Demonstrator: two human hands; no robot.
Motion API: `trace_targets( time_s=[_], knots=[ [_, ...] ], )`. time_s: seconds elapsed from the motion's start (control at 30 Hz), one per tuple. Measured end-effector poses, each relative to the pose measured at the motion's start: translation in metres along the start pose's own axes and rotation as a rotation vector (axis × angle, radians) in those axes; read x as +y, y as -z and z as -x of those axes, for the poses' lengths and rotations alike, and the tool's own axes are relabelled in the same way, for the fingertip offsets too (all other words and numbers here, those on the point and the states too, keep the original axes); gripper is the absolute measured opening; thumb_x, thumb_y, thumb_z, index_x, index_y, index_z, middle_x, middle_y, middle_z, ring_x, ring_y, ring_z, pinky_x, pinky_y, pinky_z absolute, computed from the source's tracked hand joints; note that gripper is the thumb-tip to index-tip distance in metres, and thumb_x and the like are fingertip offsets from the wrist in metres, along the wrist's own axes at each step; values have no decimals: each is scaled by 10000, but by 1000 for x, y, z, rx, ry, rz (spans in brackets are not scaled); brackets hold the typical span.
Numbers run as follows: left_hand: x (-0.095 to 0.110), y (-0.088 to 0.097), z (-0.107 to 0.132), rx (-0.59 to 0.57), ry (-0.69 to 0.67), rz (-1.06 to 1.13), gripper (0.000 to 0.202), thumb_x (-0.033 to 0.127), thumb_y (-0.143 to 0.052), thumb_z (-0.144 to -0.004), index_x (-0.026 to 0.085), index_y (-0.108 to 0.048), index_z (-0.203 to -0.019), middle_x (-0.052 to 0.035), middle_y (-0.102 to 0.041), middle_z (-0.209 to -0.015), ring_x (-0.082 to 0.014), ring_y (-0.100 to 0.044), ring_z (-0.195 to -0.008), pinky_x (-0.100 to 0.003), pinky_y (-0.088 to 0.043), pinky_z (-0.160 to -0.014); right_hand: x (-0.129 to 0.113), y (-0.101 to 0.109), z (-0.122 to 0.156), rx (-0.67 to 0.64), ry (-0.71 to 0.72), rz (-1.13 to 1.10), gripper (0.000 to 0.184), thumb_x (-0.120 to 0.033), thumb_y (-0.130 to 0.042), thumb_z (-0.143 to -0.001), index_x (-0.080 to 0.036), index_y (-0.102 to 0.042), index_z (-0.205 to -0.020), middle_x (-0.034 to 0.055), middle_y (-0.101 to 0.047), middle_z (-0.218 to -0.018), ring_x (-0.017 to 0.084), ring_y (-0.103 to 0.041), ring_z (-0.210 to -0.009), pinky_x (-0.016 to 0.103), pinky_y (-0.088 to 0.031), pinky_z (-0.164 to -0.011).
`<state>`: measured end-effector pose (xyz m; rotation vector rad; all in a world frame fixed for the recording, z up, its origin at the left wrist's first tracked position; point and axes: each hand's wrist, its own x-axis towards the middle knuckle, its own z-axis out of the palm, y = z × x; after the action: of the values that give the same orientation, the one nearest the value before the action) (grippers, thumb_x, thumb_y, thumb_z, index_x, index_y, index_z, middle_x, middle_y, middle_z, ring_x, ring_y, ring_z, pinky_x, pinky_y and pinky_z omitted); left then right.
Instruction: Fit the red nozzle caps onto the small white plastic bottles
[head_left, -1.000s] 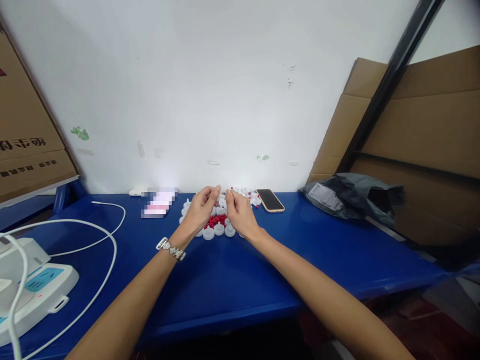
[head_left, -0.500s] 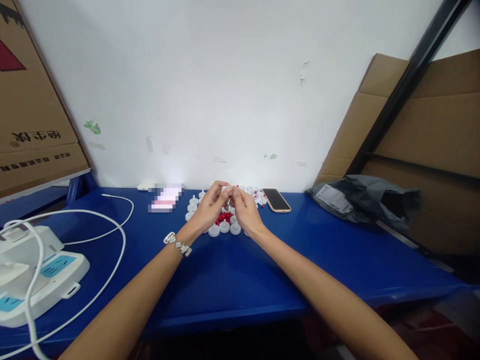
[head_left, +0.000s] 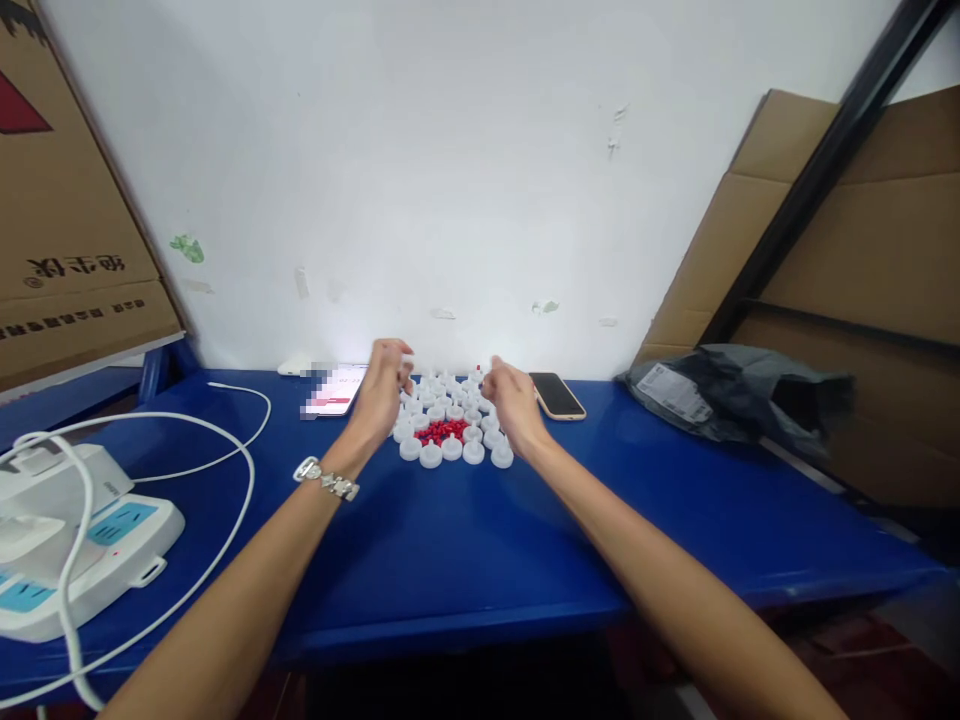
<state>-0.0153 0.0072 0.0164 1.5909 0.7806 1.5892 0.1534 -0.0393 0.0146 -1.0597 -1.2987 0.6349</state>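
Note:
Several small white round caps (head_left: 450, 448) lie grouped on the blue table (head_left: 465, 560) near the wall, around a little heap of red bits (head_left: 439, 431). My left hand (head_left: 382, 392) hovers at the left side of the group, fingers curled, pinching a small white piece at its fingertips. My right hand (head_left: 514, 400) is at the right side of the group, fingers curled in; what it holds, if anything, is hidden. A metal bracelet (head_left: 326, 481) sits on my left wrist.
A phone (head_left: 556, 395) lies just right of the caps. A grey plastic bag (head_left: 739, 400) and cardboard sheets (head_left: 847, 260) stand at the right. A white power strip (head_left: 82, 545) with white cable (head_left: 225, 470) occupies the left; a cardboard box (head_left: 67, 230) above it.
My hands, pressed together over the caps a moment ago, have parted: the left went left, the right went right. The view shifted slightly.

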Motion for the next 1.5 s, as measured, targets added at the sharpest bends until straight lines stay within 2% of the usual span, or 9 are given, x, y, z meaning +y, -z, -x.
trace_targets(
  time_s=[0.17, 0.3, 0.43, 0.6, 0.73, 0.93, 1.13, 1.3, 1.5],
  knots=[
    [-12, -3, 8, -276, 37, -257, 332, 498, -410, -974, 248, -546, -1144, 4, -530, -832, -117, -470, -630, -244, -420, -591, 9, -2, 4, -322, 212, 639, 352, -338, -456, -921, -196, -472, -599, -19, -491, -552, 139, -425, -595, 290, -296, -661],
    [-16, 1, 12, -378, 9, -319, 320, 446, -537, -923, 224, -522, -1153, -11, -596, -873, -131, -553, -700, -244, -441, -613, 14, 1, 4, -384, 137, 610, 240, -261, -461, -895, -197, -634, -742, -20, -568, -589, 139, -489, -600, 285, -347, -688],
    [-14, 1, 14, -378, -42, -345, 297, 408, -610, -879, 205, -533, -1082, -42, -643, -961, -169, -626, -862, -282, -492, -722, 17, 6, 0, -277, 79, 281, 223, -324, -543, -869, -178, -631, -1012, -21, -627, -670, 143, -560, -640, 268, -411, -664],
    [-11, -5, 13, -386, -46, -379, 370, 443, -606, -881, 222, -482, -1150, -61, -691, -1046, -186, -663, -873, -332, -513, -774, 15, 7, -19, -249, 124, 171, 189, -347, -609, -832, -167, -627, -887, 14, -669, -725, 146, -611, -686, 258, -431, -634],
    [-15, -3, 4, -313, -64, -563, 397, 474, -598, -875, 225, -504, -1169, -86, -628, -1226, -221, -635, -1014, -366, -506, -823, 21, 12, -66, -217, 167, 367, 130, -251, -587, -829, -157, -662, -877, 41, -707, -774, 147, -639, -716, 253, -463, -665],
    [-15, 1, 8, -328, -121, -780, 236, 408, -495, -927, 219, -606, -1013, -61, -636, -1077, -242, -590, -1036, -408, -467, -901, 55, 0, -131, -378, 79, 998, 201, -180, -572, -812, -177, -740, -921, 71, -750, -940, 181, -668, -854, 252, -467, -758],
    [-8, -1, 16, -370, -169, -824, 235, 406, -472, -942, 224, -619, -955, -55, -615, -1069, -253, -555, -1076, -413, -436, -942, 73, -14, -142, -437, 41, 1099, 161, -238, -621, -780, -205, -759, -856, 63, -758, -938, 225, -663, -932, 326, -433, -899],
    [-10, -3, 14, -391, -210, -819, 223, 386, -471, -946, 221, -621, -939, -52, -613, -1058, -252, -548, -1069, -422, -421, -955, 73, 2, -150, -367, 15, 1171, 258, -292, -560, -835, -201, -736, -999, 89, -740, -1055, 255, -632, -1047, 390, -384, -966],
    [-7, -8, 15, -402, -208, -838, 223, 380, -476, -939, 217, -628, -927, -64, -610, -1040, -263, -559, -1026, -441, -424, -926, 78, 16, -147, -359, -15, 1191, 155, -235, -635, -772, -162, -744, -856, 122, -747, -968, 266, -632, -1019, 417, -333, -990]
  ],
)
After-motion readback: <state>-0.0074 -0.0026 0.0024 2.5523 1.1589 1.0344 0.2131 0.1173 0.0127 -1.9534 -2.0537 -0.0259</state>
